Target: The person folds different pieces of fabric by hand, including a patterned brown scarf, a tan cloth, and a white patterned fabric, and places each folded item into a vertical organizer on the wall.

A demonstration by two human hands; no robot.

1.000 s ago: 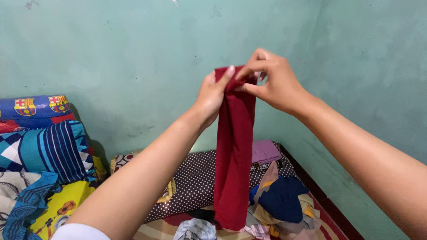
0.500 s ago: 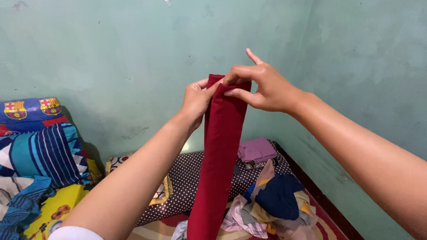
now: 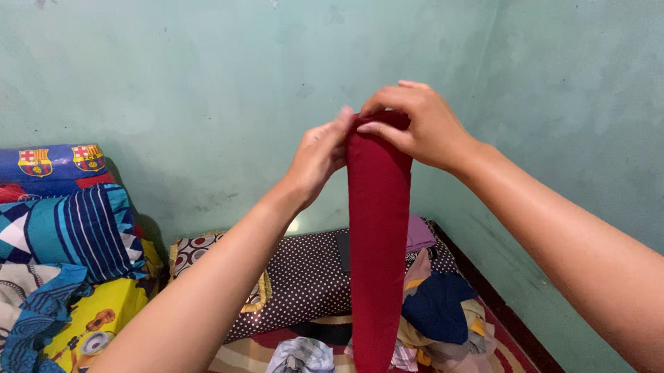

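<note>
Head view. Background: a matte pale-green plaster wall [image 3: 196, 81], scuffed in spots, meeting a second wall at a corner on the right. Landmark for all positions: the dark red cloth [image 3: 380, 236].

The red cloth hangs in mid-air before the wall as a long narrow band, apparently folded lengthwise; smooth, soft, stretchy-looking knit, lower end running out of frame. Held high, probably so that its weight pulls it straight and the edges line up.

Left hand [image 3: 318, 157]: grip closed on the cloth's top left edge, fingertips pinching. Right hand [image 3: 418, 125]: grip closed over the top right corner, fingers curled across the fold. Both arms outstretched.

Behind and below the cloth: a brown polka-dot mattress [image 3: 298, 283] with a folded lilac garment [image 3: 420, 233] on it, just right of the cloth. Lower right of the cloth: a loose heap of mixed clothes [image 3: 439, 315], navy and beige, crumpled. Lower left: a balled grey-white patterned piece [image 3: 303, 360] on a striped mat. Far left: stacked pillows [image 3: 61, 225], striped blue, and a yellow cartoon-print sheet.
</note>
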